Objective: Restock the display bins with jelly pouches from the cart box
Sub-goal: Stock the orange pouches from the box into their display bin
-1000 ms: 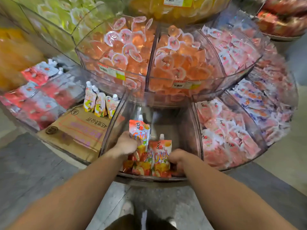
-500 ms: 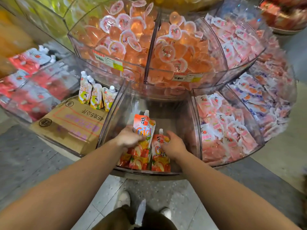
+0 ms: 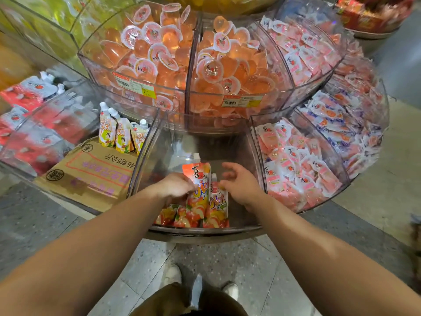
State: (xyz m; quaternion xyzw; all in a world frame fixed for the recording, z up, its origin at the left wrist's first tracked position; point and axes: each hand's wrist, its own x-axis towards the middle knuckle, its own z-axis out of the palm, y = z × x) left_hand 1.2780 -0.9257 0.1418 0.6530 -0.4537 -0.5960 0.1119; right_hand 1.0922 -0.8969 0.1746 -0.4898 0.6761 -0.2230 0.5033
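Jelly pouches stand upright at the clear bin's front wall; our left hand grips one to steady it, our right hand hovers beside, fingers loose.

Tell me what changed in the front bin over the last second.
The right hand let go of the shorter pouch and lifted off it, fingers now spread above it. The left hand stays on the tall pouch, which stands more upright than a second ago. The clear bin, the pouches lying at its front and the cardboard box to the left are unchanged.
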